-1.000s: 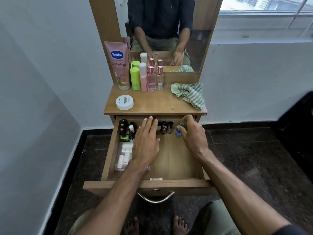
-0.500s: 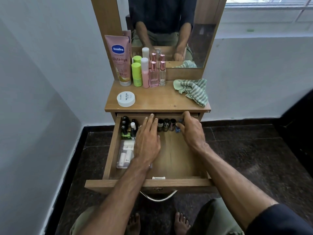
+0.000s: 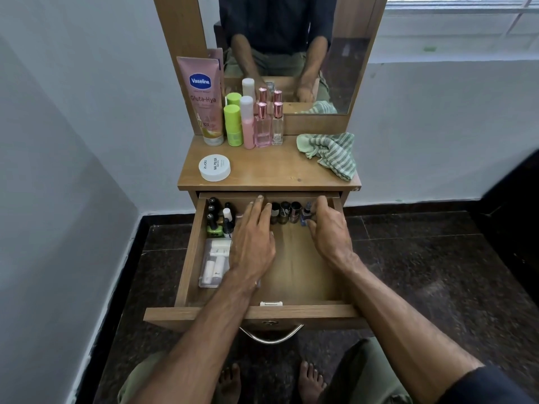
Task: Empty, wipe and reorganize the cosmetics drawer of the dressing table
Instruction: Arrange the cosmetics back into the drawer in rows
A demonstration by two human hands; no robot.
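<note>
Hands deeper in drawer | left hand flat | right hand pinching blue bottle

Dark speckled stone floor; white wall at left; window upper right.

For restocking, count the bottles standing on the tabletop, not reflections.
5: in a row at the mirror's foot, pink tube, green bottle, pink bottle, two glass perfume bottles.

We are in a home bedroom corner: a wooden dressing desk with mirror, lotion tube, perfume bottles, white walls, dark stone floor.
</note>
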